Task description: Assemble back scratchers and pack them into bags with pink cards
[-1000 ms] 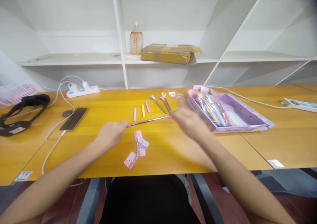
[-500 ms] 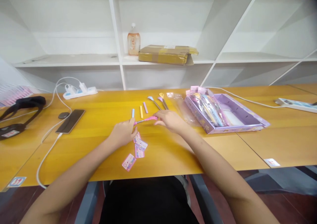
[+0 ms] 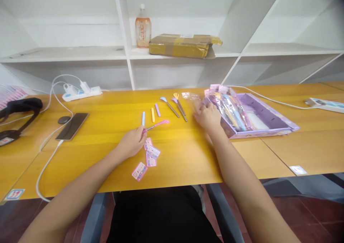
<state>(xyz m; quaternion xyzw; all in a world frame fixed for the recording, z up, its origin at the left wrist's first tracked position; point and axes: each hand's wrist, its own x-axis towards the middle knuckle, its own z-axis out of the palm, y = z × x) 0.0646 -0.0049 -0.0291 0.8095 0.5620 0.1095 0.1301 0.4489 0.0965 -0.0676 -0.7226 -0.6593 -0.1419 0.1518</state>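
Observation:
My left hand (image 3: 133,140) is closed round the handle end of a pink back scratcher (image 3: 161,122), whose metal rod and claw head point right. Just above that hand lie a blue handle tube (image 3: 143,118), a yellow tube (image 3: 153,115) and a purple tube (image 3: 157,110). Farther back rest a back scratcher with a blue claw (image 3: 170,106), one with a purple claw (image 3: 179,108) and one with a yellow claw (image 3: 176,96), their metal rods bare. My right hand (image 3: 208,116) is at clear plastic wrappers (image 3: 192,96) beside the purple box; its fingertips are blurred.
The purple box (image 3: 266,134) holds several bagged back scratchers (image 3: 228,108). Small printed cards (image 3: 139,171) lie near the front edge. To the left are a phone (image 3: 72,126), cables and a power strip (image 3: 82,93). A bottle (image 3: 143,30) and a carton (image 3: 180,46) stand on the shelf.
My right hand has let go of the pink back scratcher's claw end and moved right to the wrappers by the box. The left hand keeps its hold. The view has tilted slightly down.

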